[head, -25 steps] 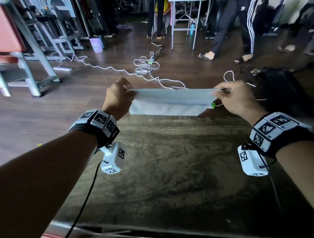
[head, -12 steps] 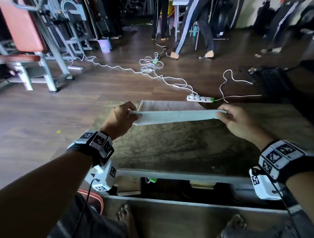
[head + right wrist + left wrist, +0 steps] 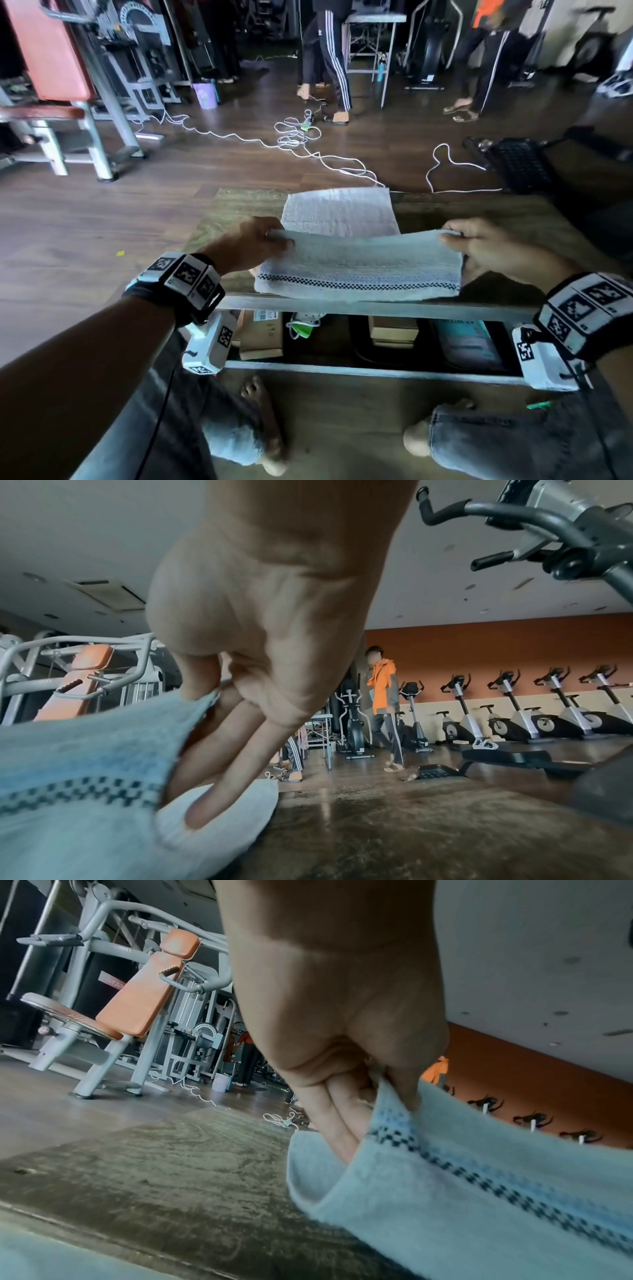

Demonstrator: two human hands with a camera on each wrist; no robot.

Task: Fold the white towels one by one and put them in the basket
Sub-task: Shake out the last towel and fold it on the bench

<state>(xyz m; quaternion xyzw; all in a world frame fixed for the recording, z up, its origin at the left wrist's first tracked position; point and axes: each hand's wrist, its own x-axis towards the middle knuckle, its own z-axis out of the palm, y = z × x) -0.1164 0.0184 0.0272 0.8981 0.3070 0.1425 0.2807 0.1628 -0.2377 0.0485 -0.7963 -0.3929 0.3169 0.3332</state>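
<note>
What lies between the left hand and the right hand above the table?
In the head view, the white towel stretches between the left hand and the right hand. Each hand pinches one upper corner, and the checkered border hangs toward the table's near edge.

A white terry-cloth towel with a dark checkered band and a pale blue stripe near its hem is partly folded on the brown wooden tabletop. Its far part lies flat on the tabletop. Its near part is lifted and doubled back, with the banded hem reaching the tabletop's near edge and the raised fold sagging slightly in the middle.
</note>
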